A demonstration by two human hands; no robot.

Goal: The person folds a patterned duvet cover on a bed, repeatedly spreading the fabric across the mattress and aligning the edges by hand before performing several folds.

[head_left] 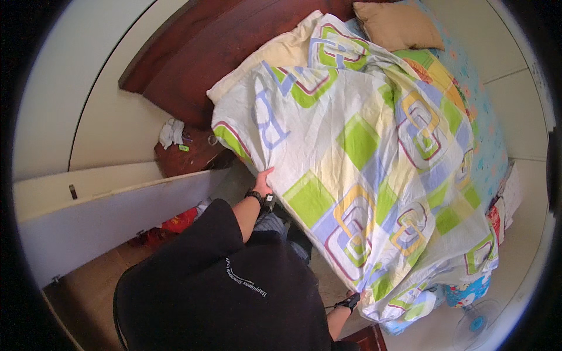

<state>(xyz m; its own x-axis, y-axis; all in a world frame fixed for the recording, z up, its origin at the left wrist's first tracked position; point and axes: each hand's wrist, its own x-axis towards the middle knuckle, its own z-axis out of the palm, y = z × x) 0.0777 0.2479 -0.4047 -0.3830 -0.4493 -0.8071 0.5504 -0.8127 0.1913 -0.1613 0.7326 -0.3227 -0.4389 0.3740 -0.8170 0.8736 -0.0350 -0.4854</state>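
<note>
A large bed sheet (pixel 328 152) with green, yellow and blue squares on white lies spread, with wrinkles, over most of the bed. My left hand (pixel 264 180) is closed on its near edge, toward the headboard, pulling the cloth into a small fold. Further right along the same edge, my right hand (pixel 360 294) is closed on the sheet near its lower corner, where the folds bunch up. Its fingers are mostly hidden by the cloth. Both wrists wear black bands.
The dark wooden headboard (pixel 181 55) rises at the far left. A tan pillow (pixel 398 26) rests on the blue flowered mattress (pixel 489 146). Left of the bed stand a brown nightstand (pixel 193 157) and an open pale cabinet door (pixel 117 213). A fan (pixel 478 323) is at lower right.
</note>
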